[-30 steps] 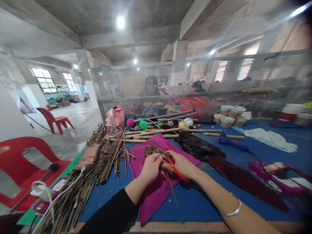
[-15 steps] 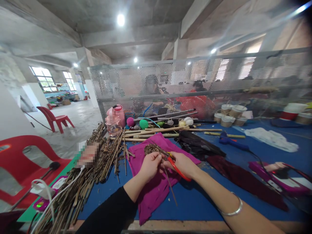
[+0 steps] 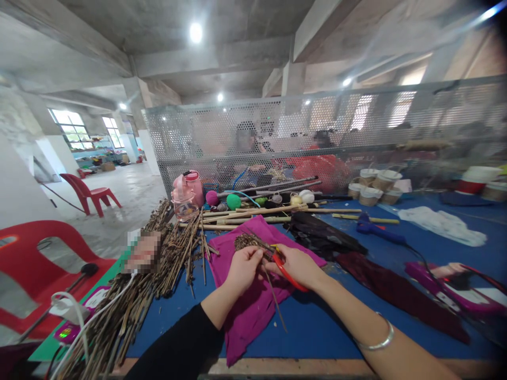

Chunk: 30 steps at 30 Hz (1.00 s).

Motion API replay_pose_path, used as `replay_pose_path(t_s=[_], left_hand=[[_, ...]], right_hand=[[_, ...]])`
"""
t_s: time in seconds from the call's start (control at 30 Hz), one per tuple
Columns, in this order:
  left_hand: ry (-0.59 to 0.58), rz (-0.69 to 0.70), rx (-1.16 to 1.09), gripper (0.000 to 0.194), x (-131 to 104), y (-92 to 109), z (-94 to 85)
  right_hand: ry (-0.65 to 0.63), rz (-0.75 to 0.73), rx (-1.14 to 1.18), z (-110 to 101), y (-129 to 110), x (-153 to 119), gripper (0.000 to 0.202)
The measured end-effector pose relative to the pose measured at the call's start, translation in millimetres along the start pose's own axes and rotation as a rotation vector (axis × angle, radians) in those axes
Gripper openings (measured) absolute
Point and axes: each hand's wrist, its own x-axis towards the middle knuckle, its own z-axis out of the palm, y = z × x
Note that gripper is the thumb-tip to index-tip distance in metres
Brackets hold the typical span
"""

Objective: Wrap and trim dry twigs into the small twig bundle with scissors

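Note:
Over a magenta cloth on the blue table, my two hands meet close together. My left hand is closed, its thumb and finger pinching a thin dry twig that slants down toward me. In my right hand are red-handled scissors, held with the fingers closed around them; the blades are mostly hidden by the hand. Just beyond my fingertips lies a small bundle of dry brown twigs on the cloth. Where the scissors meet the twigs is hidden behind my fingers.
A large heap of dry stalks covers the table's left side. Behind the cloth lie bamboo sticks, yarn balls and a pink jug. To the right are dark cloths, a blue glue gun and a power strip.
Very little differs. The red scissor handles and my right hand have shifted slightly, and the lower end of the hanging twig has moved a little left.

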Motion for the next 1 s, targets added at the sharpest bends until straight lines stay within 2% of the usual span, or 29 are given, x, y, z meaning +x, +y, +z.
replay_pose_path(t_s=[0.17, 0.37, 0.67, 1.0], left_hand=[[0.017, 0.042, 0.044, 0.034, -2.4, 4.3, -0.2], [0.032, 0.045, 0.051, 0.033, 0.3, -0.9, -3.3], [0.041, 0.036, 0.069, 0.031, -0.7, 3.2, -4.7], [0.042, 0.013, 0.028, 0.032, 1.7, -0.6, -1.6]], right_hand=[[-0.032, 0.003, 0.074, -0.7, -1.9, -1.2, 0.045], [-0.046, -0.027, 0.1, -1.3, -3.6, -2.7, 0.046], [-0.051, 0.016, 0.059, -6.5, -6.3, -2.3, 0.037], [-0.033, 0.021, -0.028, 1.7, 2.2, 2.8, 0.037]])
